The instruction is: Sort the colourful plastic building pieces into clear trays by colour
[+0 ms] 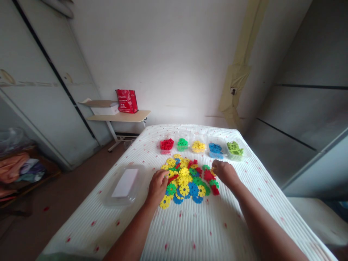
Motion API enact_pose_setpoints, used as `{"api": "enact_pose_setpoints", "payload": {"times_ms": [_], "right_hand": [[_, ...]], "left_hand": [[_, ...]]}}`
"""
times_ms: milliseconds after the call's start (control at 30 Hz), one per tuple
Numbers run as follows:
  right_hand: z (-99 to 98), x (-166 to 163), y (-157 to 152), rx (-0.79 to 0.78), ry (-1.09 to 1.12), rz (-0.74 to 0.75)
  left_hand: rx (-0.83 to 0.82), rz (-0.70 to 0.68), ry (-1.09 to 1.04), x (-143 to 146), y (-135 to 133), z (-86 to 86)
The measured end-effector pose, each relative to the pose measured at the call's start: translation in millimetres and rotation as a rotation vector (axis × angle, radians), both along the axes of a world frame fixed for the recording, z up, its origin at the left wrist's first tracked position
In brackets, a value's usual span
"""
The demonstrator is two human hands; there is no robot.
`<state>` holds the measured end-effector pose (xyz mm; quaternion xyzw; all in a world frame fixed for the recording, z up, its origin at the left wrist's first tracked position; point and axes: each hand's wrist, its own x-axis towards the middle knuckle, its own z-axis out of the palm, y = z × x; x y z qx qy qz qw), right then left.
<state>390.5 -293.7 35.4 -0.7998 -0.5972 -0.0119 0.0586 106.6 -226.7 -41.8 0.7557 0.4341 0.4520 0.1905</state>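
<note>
A loose pile of notched plastic discs in yellow, blue, green and red lies mid-table, with red pieces mixed in. At the pile's left edge is my left hand, its fingers curled together near yellow discs; what they hold, if anything, is hidden. My right hand is at the right edge, thumb and finger pinched on what looks like a yellow notched disc. Below those fingertips lie a red piece and a green disc.
Behind the pile stand clear tubs of red pieces, green pieces, yellow pieces, blue pieces and light-green pieces. A clear lid with a white label lies left. A side table holds a red bag.
</note>
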Motion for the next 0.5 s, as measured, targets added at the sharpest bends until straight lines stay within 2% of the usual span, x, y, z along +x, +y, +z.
{"api": "enact_pose_setpoints", "payload": {"times_ms": [133,200,300,400,500], "right_hand": [[-6.7,14,1,0.003,0.109,-0.012],[-6.4,19,-1,0.056,0.194,-0.008],[1.1,17,-8,0.120,0.487,0.082],[8.5,-1,-21,0.049,0.804,0.211],[7.3,-27,-36,-0.076,0.862,0.244]], "left_hand": [[0.000,0.005,0.004,0,0,0.4],[-0.004,0.003,0.007,0,0,0.4],[-0.006,0.002,0.006,0,0,-0.5],[0.000,0.006,-0.005,0,0,-2.0],[0.003,0.004,-0.010,0,0,-2.7]]}}
